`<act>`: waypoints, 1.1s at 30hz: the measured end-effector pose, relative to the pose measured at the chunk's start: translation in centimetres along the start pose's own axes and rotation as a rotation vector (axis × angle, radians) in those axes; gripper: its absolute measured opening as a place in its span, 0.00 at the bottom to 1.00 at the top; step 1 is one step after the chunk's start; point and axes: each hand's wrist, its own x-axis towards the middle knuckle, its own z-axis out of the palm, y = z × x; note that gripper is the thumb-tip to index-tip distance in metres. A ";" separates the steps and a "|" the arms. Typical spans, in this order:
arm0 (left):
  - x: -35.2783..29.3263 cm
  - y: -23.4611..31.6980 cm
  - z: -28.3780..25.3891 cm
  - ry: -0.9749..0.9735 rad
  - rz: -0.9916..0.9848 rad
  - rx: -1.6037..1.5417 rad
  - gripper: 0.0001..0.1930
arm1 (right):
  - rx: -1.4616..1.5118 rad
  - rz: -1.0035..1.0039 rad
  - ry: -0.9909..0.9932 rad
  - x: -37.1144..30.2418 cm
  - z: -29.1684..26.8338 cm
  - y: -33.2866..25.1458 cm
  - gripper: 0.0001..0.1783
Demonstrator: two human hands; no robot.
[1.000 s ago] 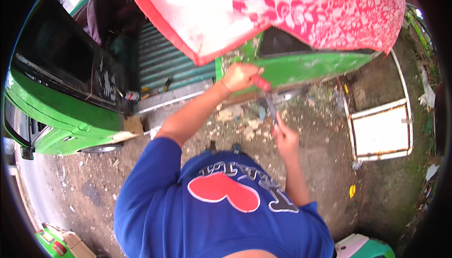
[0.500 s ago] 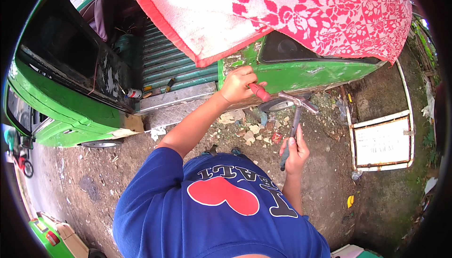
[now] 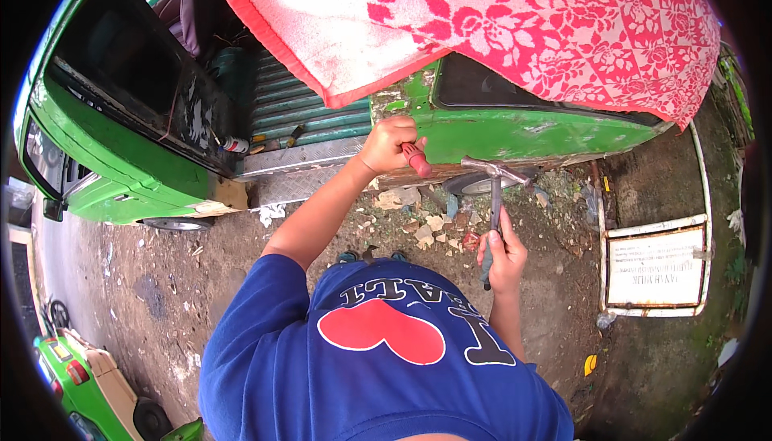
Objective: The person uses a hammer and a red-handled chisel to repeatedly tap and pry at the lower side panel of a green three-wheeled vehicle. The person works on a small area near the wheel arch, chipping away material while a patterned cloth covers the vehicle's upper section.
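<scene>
My left hand (image 3: pixel 388 145) is closed round a tool with a red handle (image 3: pixel 417 160), close to the green side panel (image 3: pixel 482 135) of a vehicle. The butt of the handle points toward me and to the right; the tool's other end is hidden. In my right hand (image 3: pixel 505 262) is a hammer (image 3: pixel 495 200), gripped low on its dark handle with the head up. The metal head sits to the right of the red handle, apart from it. Paint on the panel is worn and chipped near my left hand.
A red and white floral towel (image 3: pixel 555 31) drapes over the vehicle. Left of it are an open doorway with a ribbed teal floor (image 3: pixel 281 99) and a metal step (image 3: pixel 297 159). Broken flakes (image 3: pixel 430 228) litter the ground. A white-framed sign (image 3: pixel 655 268) stands at right.
The view has shifted a little. My left hand with the red-handled tool and the hammer head have both moved slightly left. Both grips stay the same.
</scene>
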 end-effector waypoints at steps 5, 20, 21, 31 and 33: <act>0.6 0.0 0.1 0.041 0.071 -0.022 0.18 | 0.017 0.002 -0.046 0.8 -1.2 0.2 0.26; 0.4 -0.7 0.6 0.066 0.072 0.007 0.17 | -0.078 -0.164 -0.133 1.1 -1.1 -0.2 0.26; 0.7 -0.9 0.6 0.079 0.067 -0.002 0.16 | -0.071 -0.302 -0.123 1.2 -0.7 -0.5 0.26; 1.4 -1.5 0.9 0.070 0.069 0.019 0.13 | -0.201 -0.242 -0.057 2.5 -0.8 0.6 0.24; 1.0 -1.3 0.9 0.088 0.041 -0.020 0.13 | -0.124 -0.221 -0.050 2.4 -0.3 0.4 0.24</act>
